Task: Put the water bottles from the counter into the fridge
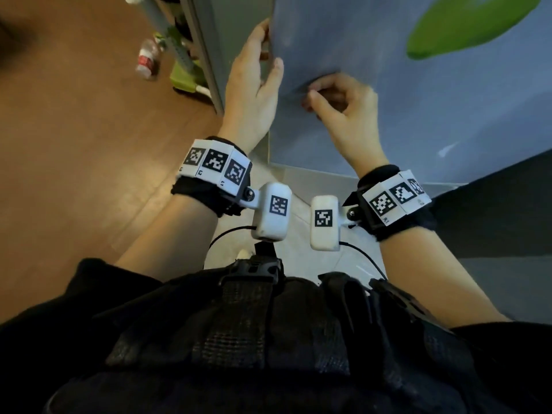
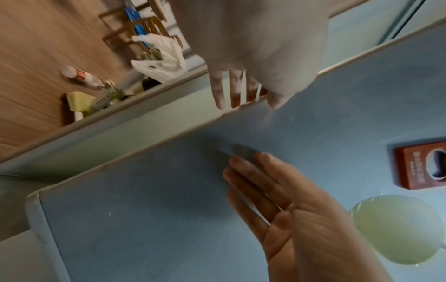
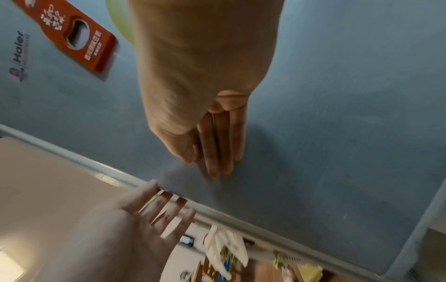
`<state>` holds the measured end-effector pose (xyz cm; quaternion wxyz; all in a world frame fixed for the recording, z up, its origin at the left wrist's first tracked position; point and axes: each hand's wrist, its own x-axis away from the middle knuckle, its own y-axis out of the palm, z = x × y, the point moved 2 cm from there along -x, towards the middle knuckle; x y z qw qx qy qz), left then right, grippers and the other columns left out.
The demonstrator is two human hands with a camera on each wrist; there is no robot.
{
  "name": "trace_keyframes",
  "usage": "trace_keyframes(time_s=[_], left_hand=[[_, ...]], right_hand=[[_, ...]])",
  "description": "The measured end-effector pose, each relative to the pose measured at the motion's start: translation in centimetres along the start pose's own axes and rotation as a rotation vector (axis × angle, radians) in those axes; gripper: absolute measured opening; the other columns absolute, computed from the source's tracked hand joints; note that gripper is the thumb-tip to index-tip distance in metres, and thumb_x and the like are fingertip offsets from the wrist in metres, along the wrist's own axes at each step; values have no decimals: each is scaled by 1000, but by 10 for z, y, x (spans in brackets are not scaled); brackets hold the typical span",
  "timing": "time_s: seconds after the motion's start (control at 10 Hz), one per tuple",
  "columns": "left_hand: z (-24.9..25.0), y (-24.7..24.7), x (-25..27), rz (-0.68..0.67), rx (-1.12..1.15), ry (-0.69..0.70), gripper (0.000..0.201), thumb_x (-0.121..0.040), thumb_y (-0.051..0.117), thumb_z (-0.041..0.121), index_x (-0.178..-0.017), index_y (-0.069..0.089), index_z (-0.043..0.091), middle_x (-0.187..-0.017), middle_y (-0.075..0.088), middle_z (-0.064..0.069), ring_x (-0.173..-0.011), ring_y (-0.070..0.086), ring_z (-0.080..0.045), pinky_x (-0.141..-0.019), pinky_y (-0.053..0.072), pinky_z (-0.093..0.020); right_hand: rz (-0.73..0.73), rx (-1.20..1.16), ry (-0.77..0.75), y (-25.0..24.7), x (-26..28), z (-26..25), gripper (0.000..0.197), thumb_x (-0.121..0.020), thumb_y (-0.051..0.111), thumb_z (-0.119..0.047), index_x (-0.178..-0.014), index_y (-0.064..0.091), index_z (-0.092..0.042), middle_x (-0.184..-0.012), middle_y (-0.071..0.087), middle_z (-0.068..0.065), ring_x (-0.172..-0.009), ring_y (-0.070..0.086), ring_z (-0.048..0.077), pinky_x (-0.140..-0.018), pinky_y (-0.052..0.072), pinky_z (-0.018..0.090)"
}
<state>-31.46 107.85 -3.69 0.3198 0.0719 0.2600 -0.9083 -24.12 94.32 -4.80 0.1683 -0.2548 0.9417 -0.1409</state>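
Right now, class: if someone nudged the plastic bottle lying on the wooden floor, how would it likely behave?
The bottle lies on its side, so it would probably roll. It looks clear and possibly empty, so likely light and easily pushed. The wooden floor looks smooth, so little would stop it.

The light is dim and soft, indoor, with a muted cast. In the head view the floor [image 1: 74, 121] glows warm while the torso at 6 o'clock sinks into near black. The right hand [image 1: 343, 106] throws a faint shadow on the fridge door [image 1: 418, 115]. Motion blur smears the bottle [image 1: 148, 59] at 10 o'clock and the green patch [image 1: 466, 25] at 1 o'clock. Both wrist views bend straight edges and look soft and grainy; the floor streaks in the left one.
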Motion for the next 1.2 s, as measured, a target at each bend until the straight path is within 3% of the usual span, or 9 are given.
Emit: trace_keyframes(time_s=[0.2,0.3,0.4,0.5,0.6,0.7,0.9,1.1,1.2], left_hand=[[-16,8,-73,-216,67,-26,61,-92,55,7,-144,25,10,-146,37,-6,-126,45,-18,-106,42,-27],[-23,20,-102,-277,79,-25,64,-92,54,2,-147,20,12,-150,31,-5,-132,40,-18,-103,42,-16],[-23,36,-129,-306,77,-35,66,-94,51,0,-148,14,10,-154,25,-6,-139,32,-19,-111,39,-24],[-21,50,-149,-335,76,-52,69,-92,50,-4,-149,11,8,-156,20,-9,-142,27,-22,-119,28,-44],[-18,62,-166,-354,98,-78,71,-91,49,-6,-149,10,8,-156,21,-7,-142,28,-21,-119,28,-43],[-13,72,-176,-351,115,-91,72,-91,49,-8,-148,8,8,-155,22,-6,-141,28,-21,-118,29,-39],[-16,81,-188,-380,98,-102,79,-88,52,-2,-150,5,13,-155,22,-5,-140,27,-23,-115,32,-48],[-6,77,-177,-326,136,28,72,-85,54,-3,-146,17,7,-152,22,-11,-138,32,-23,-113,36,-46],[10,76,-167,-245,165,157,62,-80,55,-5,-137,34,6,-139,35,-8,-123,44,-20,-97,50,-40]], right_hand=[[155,44,107,8,-50,4,12,-84,60,-15,-96,63,-15,-84,67,-3,-83,70,16,-76,59,44],[206,73,142,2,-75,11,16,-85,60,-13,-100,63,-9,-82,65,-6,-80,68,11,-76,60,39],[227,78,164,-7,-96,22,17,-86,60,-11,-102,63,-9,-78,64,-9,-77,66,7,-74,57,30],[243,85,179,-18,-113,33,18,-86,61,-12,-103,62,-11,-76,63,-11,-75,64,5,-73,55,25],[247,103,192,-31,-126,43,19,-86,62,-13,-105,61,-13,-77,63,-12,-76,63,5,-74,54,22],[240,147,190,-38,-135,45,21,-87,62,-11,-107,60,-12,-84,64,-9,-78,61,-2,-75,51,11],[287,216,223,-46,-140,43,24,-86,62,-12,-109,59,-12,-92,65,-3,-80,61,-3,-77,48,6],[333,239,255,-41,-123,31,24,-86,61,-12,-109,58,-12,-93,64,-2,-89,66,11,-85,53,24],[424,239,223,-50,-107,23,21,-86,61,-9,-107,60,-10,-95,64,-3,-91,66,12,-85,53,21]])
